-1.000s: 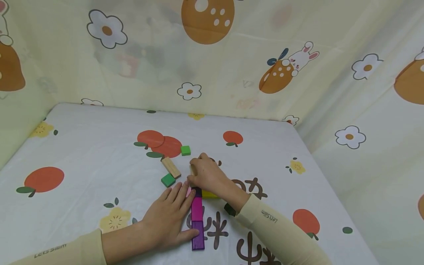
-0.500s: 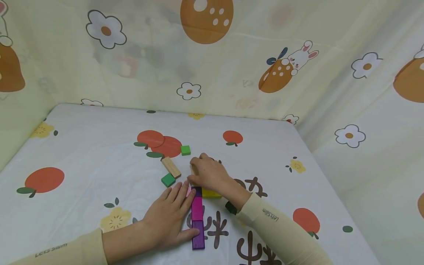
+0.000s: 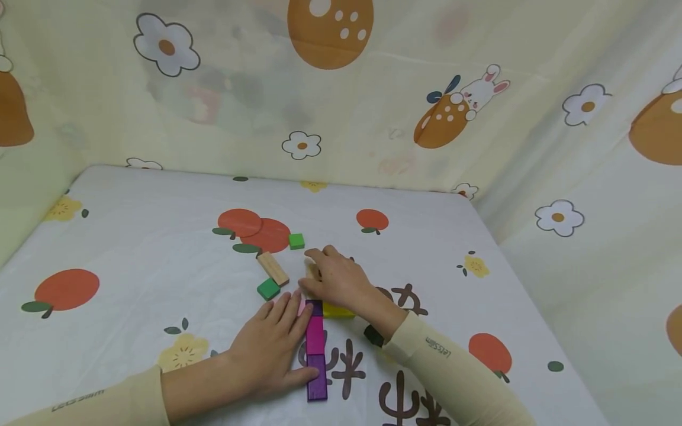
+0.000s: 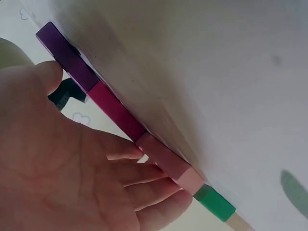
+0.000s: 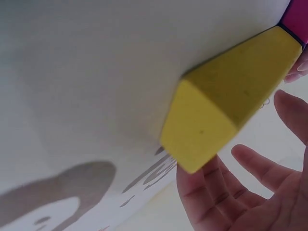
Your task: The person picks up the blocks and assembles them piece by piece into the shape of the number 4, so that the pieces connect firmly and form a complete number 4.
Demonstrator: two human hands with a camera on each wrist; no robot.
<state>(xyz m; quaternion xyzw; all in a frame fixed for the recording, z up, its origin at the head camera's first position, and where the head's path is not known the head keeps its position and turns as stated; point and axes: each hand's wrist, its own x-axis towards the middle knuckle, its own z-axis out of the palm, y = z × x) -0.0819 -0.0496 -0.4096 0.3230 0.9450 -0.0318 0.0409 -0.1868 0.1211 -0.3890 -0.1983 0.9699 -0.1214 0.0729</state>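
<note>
Loosening my right hand a bit here: thumb and index sit slightly wider apart than a second ago, so it's spread around the pale wooden block on the far side of the magenta block, not really pinching. Can't tell if a fingertip still brushes it, but I'd call it let go, so that piece is probably placed. My left hand hasn't budged, fingers straight along the left of the magenta block against the pink block, thumb on the purple block on its near side. The dark purple block touches its far end, with the yellow block off to the right. Farther out and left of it, the green block looks undisturbed.
</note>
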